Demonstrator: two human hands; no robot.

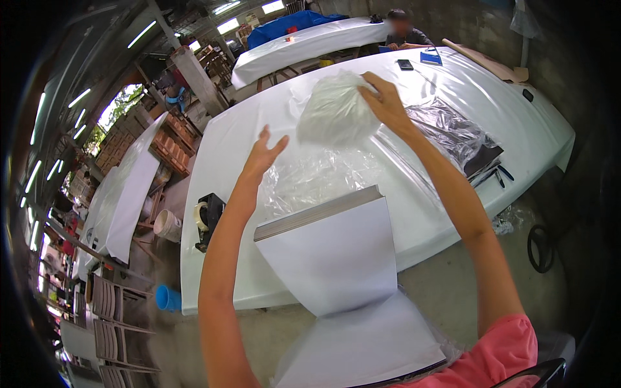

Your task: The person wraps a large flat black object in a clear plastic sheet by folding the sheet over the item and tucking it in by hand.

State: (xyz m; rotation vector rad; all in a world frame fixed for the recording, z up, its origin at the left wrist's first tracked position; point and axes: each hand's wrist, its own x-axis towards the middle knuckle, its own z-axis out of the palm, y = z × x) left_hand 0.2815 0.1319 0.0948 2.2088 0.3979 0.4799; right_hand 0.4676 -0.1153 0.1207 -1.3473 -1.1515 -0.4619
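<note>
My right hand (pixel 385 107) is closed on the upper right corner of a crumpled, see-through plastic bag (pixel 339 110), held above the white-covered table (pixel 226 149). Left of the bag, my left hand (pixel 264 156) is apart from it, thumb and fingers spread, holding nothing. Below the hands, loose clear plastic film (pixel 317 178) lies wrinkled on the table. Nearest me, a thick book-like block (pixel 343 246) with blank white faces and greyish edges leans at the table's front edge. Its lower white part reaches down toward my lap.
A black tape dispenser (pixel 206 220) stands at the table's left edge. To the right lie dark sheets under shiny plastic (pixel 453 129) and black-handled tools (pixel 503 176). A phone (pixel 405 64) and another person (pixel 404 32) are at the far side. A blue bucket (pixel 168 298) stands on the floor.
</note>
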